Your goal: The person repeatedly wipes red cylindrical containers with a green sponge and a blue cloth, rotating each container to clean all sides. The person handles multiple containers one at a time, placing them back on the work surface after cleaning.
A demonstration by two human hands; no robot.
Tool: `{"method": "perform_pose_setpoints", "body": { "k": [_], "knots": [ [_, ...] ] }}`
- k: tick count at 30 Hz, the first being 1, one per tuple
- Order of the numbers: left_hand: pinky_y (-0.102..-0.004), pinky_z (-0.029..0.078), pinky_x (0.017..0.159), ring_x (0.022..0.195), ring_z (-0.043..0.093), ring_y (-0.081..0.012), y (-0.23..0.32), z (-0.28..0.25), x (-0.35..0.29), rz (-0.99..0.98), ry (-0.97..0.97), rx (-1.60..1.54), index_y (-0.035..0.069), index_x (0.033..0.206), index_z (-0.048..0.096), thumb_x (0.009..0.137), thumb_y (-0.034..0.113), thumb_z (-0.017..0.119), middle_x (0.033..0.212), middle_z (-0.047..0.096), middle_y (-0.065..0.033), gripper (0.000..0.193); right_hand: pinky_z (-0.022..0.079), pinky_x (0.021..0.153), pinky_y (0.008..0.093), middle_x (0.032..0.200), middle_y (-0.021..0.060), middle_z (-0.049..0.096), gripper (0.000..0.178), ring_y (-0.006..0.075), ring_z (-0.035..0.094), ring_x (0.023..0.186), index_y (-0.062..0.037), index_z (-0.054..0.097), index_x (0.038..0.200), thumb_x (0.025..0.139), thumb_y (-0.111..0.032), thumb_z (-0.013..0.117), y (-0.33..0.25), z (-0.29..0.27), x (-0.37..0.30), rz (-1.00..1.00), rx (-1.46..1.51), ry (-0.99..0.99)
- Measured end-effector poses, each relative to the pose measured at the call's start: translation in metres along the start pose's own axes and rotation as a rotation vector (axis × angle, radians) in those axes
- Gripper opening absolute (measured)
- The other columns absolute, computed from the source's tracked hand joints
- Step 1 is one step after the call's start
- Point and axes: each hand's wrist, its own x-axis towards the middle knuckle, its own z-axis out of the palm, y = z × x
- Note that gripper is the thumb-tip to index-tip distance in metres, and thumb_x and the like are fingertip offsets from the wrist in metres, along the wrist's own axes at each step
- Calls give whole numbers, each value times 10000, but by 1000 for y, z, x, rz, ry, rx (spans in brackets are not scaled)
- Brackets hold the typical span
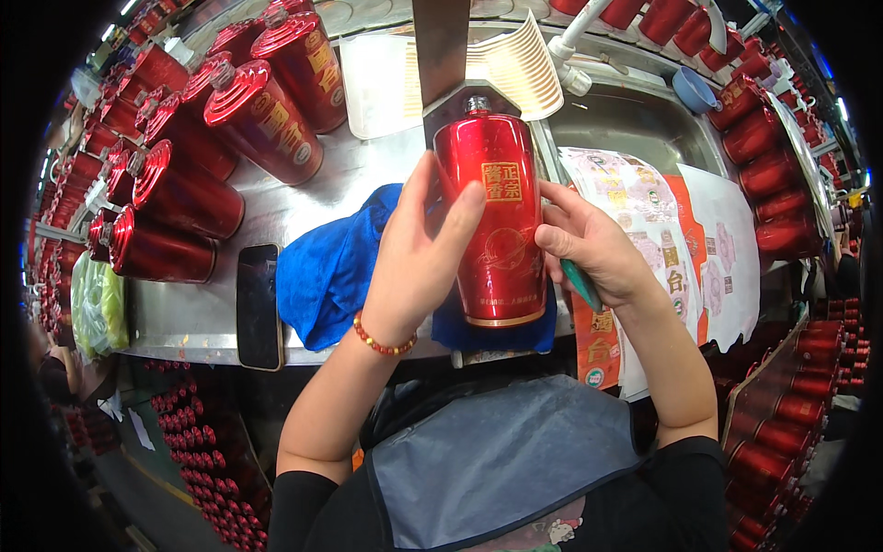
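A glossy red bottle (pixel 497 221) with gold markings and a short metal neck lies in front of me, neck away, its base over a blue cloth pad (pixel 497 339). My left hand (pixel 428 248), wearing a beaded bracelet, grips the bottle's left side, thumb across its front. At its right side, the fingertips of my right hand (pixel 589 239) touch the bottle. A flat green tool (pixel 580 283) sticks out from under that palm; its other end is hidden. A dark metal upright (pixel 440 46) stands behind the neck.
Several red bottles (pixel 264 122) stand at left on the metal table. A blue cloth (pixel 331 267) and a black phone (pixel 260 306) lie nearer. Printed label sheets (pixel 662 248) lie at right beside a sink (pixel 635 120). A white plastic tray (pixel 377 87) sits behind; a blue bowl (pixel 693 90) is far right.
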Motion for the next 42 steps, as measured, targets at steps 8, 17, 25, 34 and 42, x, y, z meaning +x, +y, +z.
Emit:
{"method": "perform_pose_setpoints", "body": {
  "k": [8, 17, 25, 34, 42],
  "knots": [
    [-322, 544, 944, 1118, 658, -174, 14, 10, 14, -40, -29, -22, -26, 1393, 501, 1001, 286, 709, 1246, 671, -147, 543, 534, 866, 257, 1240, 144, 654, 779, 126, 647, 1013, 25, 383, 1545, 933, -231, 791, -6, 3, 3, 4, -48, 1],
    [-324, 548, 929, 1101, 664, -171, 12, 10, 14, -59, -7, 14, -14, 1381, 520, 1012, 326, 688, 1231, 675, -145, 529, 528, 797, 231, 1212, 129, 668, 800, 100, 638, 931, 36, 382, 1538, 928, -269, 800, -1, 3, 4, -31, -33, 16],
    [-325, 484, 1040, 1230, 593, -178, 9, 2, -14, -44, -24, -8, -44, 1495, 421, 1069, 284, 596, 1361, 614, -138, 565, 497, 607, 202, 1187, 104, 665, 795, 70, 604, 728, 31, 405, 1524, 921, -295, 807, 7, -10, 1, -5, 72, -62],
    [-380, 387, 1139, 1315, 517, -229, -11, -4, -31, -29, -98, 65, -14, 1460, 475, 1041, 294, 635, 1401, 548, -157, 544, 511, 682, 215, 1221, 93, 658, 801, 66, 610, 873, 24, 429, 1510, 888, -270, 840, 7, -10, 4, 10, 39, -71],
    [-340, 456, 1079, 1244, 573, -170, -2, 2, -32, -55, -122, -76, -12, 1447, 467, 1061, 228, 607, 1346, 605, -112, 476, 526, 814, 250, 1248, 122, 641, 853, 121, 631, 1007, 28, 421, 1519, 857, -274, 866, 9, -13, 3, -5, 11, -75]
  ]
}}
